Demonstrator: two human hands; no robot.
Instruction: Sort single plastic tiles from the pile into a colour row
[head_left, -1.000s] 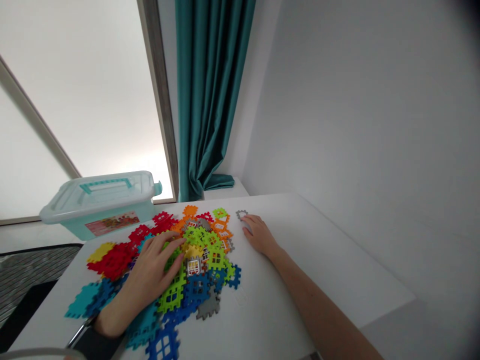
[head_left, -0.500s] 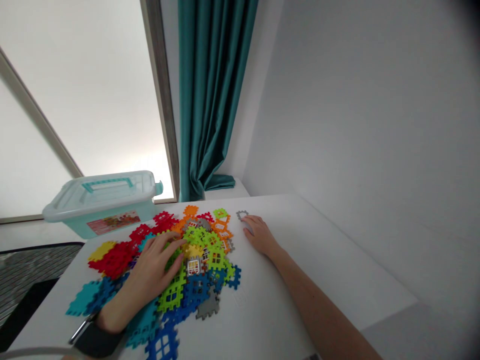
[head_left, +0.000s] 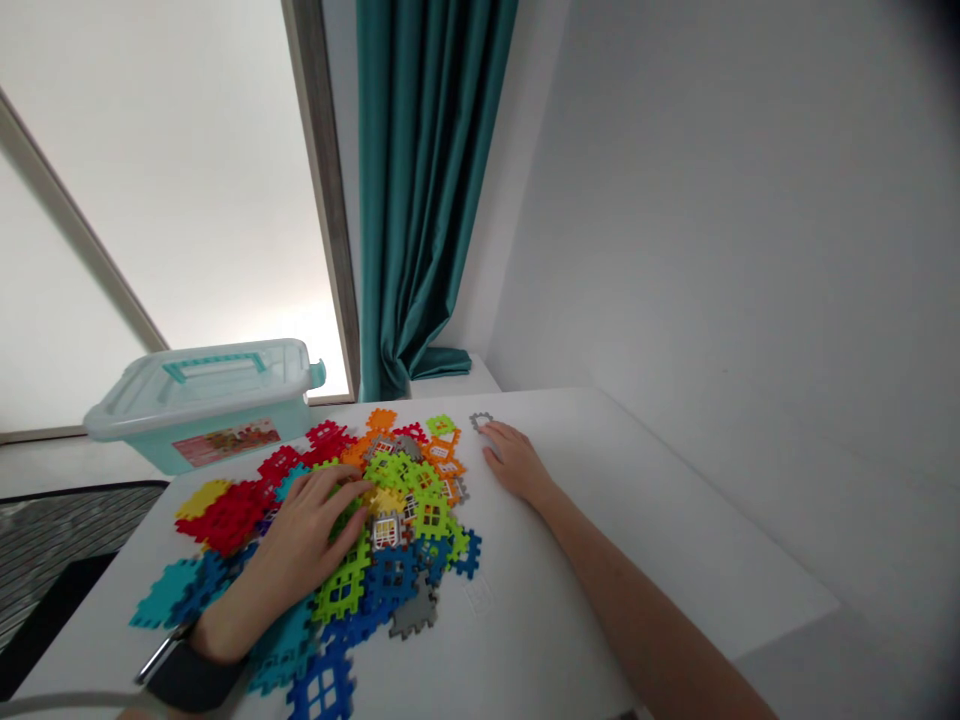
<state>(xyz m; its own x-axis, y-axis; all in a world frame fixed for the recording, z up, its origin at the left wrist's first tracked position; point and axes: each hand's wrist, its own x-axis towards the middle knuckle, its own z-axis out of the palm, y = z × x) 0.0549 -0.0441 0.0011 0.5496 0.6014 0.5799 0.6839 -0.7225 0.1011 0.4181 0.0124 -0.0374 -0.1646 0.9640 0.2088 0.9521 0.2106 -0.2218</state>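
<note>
My left hand (head_left: 313,525), with a dark watch at its wrist, lies over a pile of plastic interlocking building tiles (head_left: 346,580). Its fingers are spread and nothing shows in its grip; the tiles under the palm are hidden. Off to the right of the pile, my right hand (head_left: 516,462) rests palm down on the table with fingers stretched out. Its fingertips touch or nearly touch a grey frame-shaped tile (head_left: 478,417). Around the hands, the pile has lime green tiles (head_left: 433,516), red tiles (head_left: 238,515), dark blue tiles (head_left: 394,575) and orange tiles (head_left: 381,419).
A lidded light-teal plastic box (head_left: 217,400) stands at the back left. The white table (head_left: 540,600) meets the wall on the right. A faint clear tile (head_left: 478,597) lies right of the pile. A teal curtain (head_left: 427,200) hangs behind.
My right hand has slid slightly away from me and to the left, along with the grey frame-shaped tile. My left hand stays on the pile.
</note>
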